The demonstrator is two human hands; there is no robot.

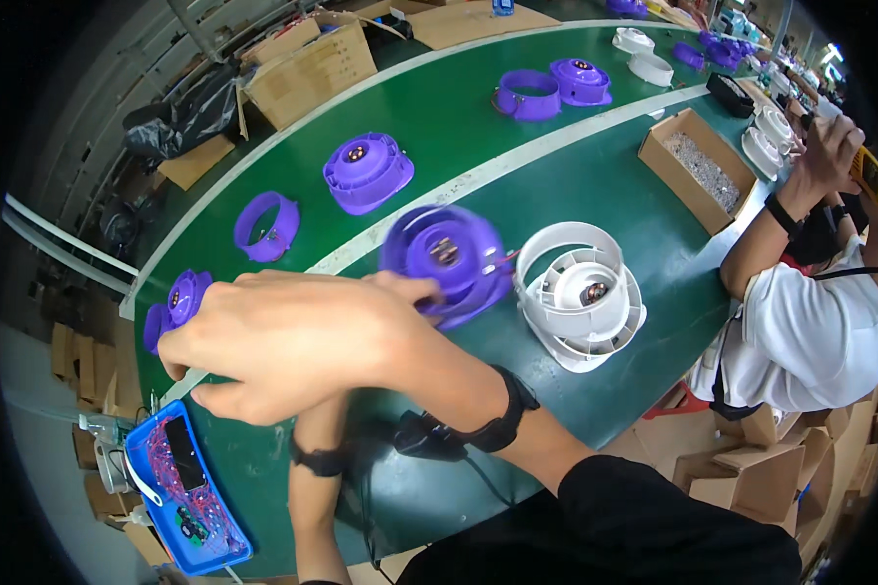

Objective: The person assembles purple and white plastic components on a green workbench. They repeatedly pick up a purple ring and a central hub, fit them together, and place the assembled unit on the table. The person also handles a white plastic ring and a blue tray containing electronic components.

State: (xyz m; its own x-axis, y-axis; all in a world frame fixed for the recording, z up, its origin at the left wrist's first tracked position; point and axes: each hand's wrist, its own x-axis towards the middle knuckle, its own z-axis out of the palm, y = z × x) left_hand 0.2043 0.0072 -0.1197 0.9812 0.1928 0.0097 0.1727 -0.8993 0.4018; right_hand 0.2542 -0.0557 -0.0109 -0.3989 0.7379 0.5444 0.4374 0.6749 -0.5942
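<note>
My right hand [273, 336] reaches across to the left above the bench, its forearm crossing over my left arm. Its thumb and fingers are bent but apart, with nothing visible between them. Below and behind it, my left hand [412, 289] is mostly hidden; the fingers that show grip the near edge of a purple round fan housing [473, 249], slightly blurred. Copper windings sit at that housing's centre, and a thin red wire shows at its right side. Beside it stands a white fan housing [556, 351], with a white ring [568, 234] resting tilted on top.
A blue tray [229, 556] at lower left holds wires, a phone [184, 452] and small circuit boards. Purple housings [369, 175] and rings [267, 226] stand along the green belt. A cardboard box [693, 161] of small metal parts lies ahead right. Another person [800, 331] works at right.
</note>
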